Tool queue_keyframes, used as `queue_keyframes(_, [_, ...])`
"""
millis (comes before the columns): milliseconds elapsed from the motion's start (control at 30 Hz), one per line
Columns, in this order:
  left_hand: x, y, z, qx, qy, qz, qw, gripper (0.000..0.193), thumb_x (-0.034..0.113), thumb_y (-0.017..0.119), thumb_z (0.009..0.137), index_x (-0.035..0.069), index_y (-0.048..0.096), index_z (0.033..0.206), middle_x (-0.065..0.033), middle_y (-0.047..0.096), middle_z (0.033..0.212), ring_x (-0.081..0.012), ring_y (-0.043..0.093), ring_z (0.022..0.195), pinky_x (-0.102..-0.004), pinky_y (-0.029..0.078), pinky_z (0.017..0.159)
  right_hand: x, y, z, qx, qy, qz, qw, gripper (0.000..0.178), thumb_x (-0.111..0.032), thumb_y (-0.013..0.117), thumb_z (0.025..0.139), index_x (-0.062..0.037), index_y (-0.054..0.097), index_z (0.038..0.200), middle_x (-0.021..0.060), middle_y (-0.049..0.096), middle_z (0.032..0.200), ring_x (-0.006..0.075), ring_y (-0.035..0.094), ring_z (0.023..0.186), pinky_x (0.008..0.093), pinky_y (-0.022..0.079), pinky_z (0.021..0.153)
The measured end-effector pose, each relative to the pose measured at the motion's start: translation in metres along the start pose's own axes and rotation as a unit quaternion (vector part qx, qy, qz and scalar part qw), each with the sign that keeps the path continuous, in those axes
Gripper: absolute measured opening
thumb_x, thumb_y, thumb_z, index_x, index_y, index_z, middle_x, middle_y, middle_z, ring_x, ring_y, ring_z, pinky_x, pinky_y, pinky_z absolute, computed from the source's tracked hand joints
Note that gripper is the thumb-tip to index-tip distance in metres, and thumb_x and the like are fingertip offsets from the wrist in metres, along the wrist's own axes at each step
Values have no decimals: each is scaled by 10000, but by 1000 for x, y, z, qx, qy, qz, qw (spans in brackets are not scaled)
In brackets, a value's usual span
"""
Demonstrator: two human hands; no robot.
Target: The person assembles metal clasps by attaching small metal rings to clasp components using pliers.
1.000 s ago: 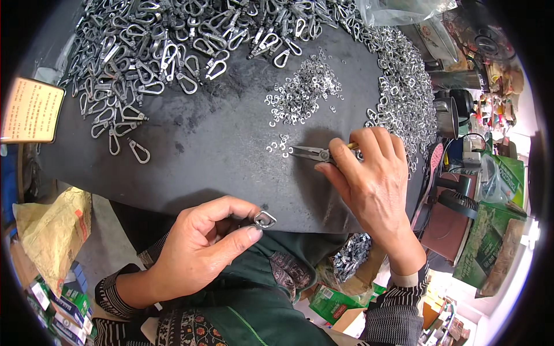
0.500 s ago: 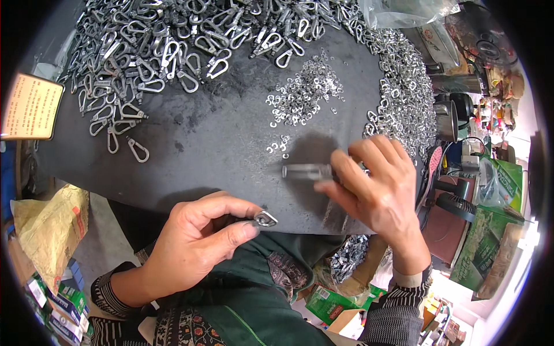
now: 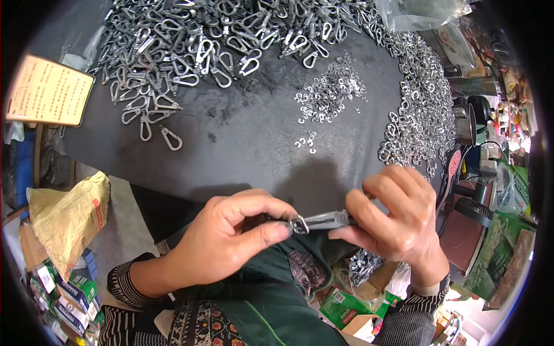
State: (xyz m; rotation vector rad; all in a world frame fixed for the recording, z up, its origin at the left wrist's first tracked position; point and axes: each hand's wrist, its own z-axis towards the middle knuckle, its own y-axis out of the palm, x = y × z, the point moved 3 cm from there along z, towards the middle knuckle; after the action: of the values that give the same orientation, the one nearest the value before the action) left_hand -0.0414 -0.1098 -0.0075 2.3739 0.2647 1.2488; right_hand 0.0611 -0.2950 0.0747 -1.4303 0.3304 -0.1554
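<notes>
Over the table's near edge, my left hand (image 3: 234, 239) pinches a small metal fitting (image 3: 299, 225) between thumb and forefinger. Its exact kind is partly hidden by the fingertips. A pair of pliers (image 3: 327, 221) is gripped in my right hand (image 3: 398, 216), jaws pointing left and meeting the fitting. The handles are mostly covered by my fingers. Beyond my hands lies a small heap of C-shaped metal rings (image 3: 332, 95), with a few loose ones nearer me. Many metal snap hooks (image 3: 202, 49) are piled at the far left and middle.
Along the right side of the dark table (image 3: 248, 138) spreads a heap of small metal loops (image 3: 421, 109). A clear plastic bag (image 3: 424, 14) lies at the far right, and a yellowish printed card (image 3: 49, 92) at the left. Below the near edge sits an open bag of metal parts (image 3: 363, 265).
My right hand has brought the pliers down from over the table to the fitting in my left hand. The view has shifted, so the table's contents appear farther right.
</notes>
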Motion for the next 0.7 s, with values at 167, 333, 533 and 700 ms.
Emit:
queue_keyframes(167, [52,2,-21,-36,228,494,838,244,30,694,816,7,656,1056,-110,618,858,-238,604,788,-337,485,691,-32,7,-28,-17,49,71,996,338,-367,769,754,-68,634,838,28,515,725,177,510,631,309,371,523])
queue_keyframes(333, [129,-61,70,122,472,770,411,317,57,607,826,18,619,1140,-110,600,986,-280,583,943,-389,482,830,-46,32,-47,-21,110,55,992,333,-326,784,745,-71,630,893,33,531,768,199,528,694,323,381,595])
queue_keyframes(533, [133,-82,106,-7,515,816,261,290,66,602,761,-4,631,1041,-95,563,916,-248,562,920,-349,469,790,-10,37,-86,50,266,34,962,330,-273,818,705,-65,636,885,61,546,754,253,569,698,374,436,601])
queue_keyframes(700, [135,-84,103,16,511,813,280,220,46,634,742,-18,612,952,-87,576,845,-256,572,812,-359,479,734,51,30,-71,93,336,-154,924,268,-293,767,795,-72,614,798,84,552,743,268,585,706,393,459,609])
